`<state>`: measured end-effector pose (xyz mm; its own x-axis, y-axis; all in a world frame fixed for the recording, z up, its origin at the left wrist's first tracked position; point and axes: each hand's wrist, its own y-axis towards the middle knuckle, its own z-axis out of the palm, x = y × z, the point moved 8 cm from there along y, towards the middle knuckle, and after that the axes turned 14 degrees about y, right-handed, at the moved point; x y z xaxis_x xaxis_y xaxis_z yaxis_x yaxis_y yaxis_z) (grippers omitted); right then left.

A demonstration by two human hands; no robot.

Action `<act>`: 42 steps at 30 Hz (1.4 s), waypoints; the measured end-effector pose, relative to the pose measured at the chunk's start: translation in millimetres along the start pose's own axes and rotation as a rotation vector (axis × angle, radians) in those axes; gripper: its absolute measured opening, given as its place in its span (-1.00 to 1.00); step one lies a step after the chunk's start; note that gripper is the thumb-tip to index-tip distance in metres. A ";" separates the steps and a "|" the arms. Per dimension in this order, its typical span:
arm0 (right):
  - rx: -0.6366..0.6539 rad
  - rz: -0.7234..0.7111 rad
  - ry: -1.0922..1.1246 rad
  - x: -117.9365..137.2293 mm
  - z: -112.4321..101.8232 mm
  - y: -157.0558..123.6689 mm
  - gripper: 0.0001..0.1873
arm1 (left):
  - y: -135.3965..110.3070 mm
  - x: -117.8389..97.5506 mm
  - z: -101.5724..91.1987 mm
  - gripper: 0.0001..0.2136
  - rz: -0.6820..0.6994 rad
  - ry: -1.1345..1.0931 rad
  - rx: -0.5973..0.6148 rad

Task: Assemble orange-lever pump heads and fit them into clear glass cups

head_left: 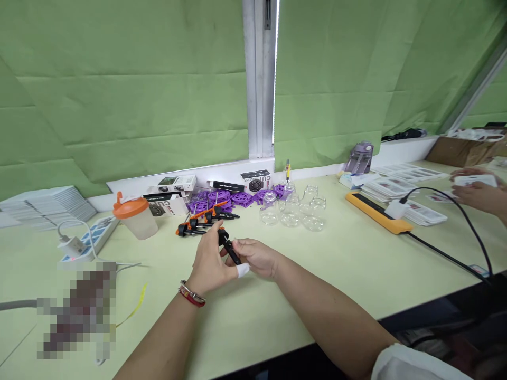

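My left hand [209, 261] and my right hand [257, 257] meet over the table, both closed on a slim black part [232, 252] with a wider head. The fingers hide some of it. A white wrap [243, 269] covers my left thumb tip. Just beyond the hands lie several black-and-orange parts with metal rods [194, 227]. Behind those is a heap of purple plastic pieces [216, 199]. Several clear glass jars [291, 216] stand to the right of the heap.
Boxes [255, 182] marked as cup holders line the wall. At left are an orange-lidded cup [137, 219] and a white power strip [97, 237]. An orange power strip [376, 214] and paper stacks [384, 187] lie right, near another person's hands [483, 192].
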<state>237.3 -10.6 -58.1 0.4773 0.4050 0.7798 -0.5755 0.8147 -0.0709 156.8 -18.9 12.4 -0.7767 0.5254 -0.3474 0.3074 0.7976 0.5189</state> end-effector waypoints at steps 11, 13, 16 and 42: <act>-0.524 -0.294 -0.526 74.9 -89.2 -11.3 -0.81 | -4.3 24.4 16.2 -0.36 -0.277 -0.680 0.285; -0.544 -0.301 -0.793 77.4 -101.6 -10.6 -0.94 | -8.3 22.1 21.0 -0.44 -0.332 -0.840 0.364; -0.477 -0.249 -0.991 64.9 -109.6 -3.1 -0.88 | -15.0 15.7 26.6 -0.51 -0.398 -0.985 0.483; -0.258 -0.342 -0.473 48.6 -49.6 4.1 -0.79 | -32.5 26.3 61.1 -0.48 -0.587 -1.034 0.852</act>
<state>291.1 33.0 -51.4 0.2266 -0.0747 0.9711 -0.2355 0.9633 0.1290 159.9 -12.9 -61.3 -0.2833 -0.2494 -0.9260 0.6028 0.7047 -0.3742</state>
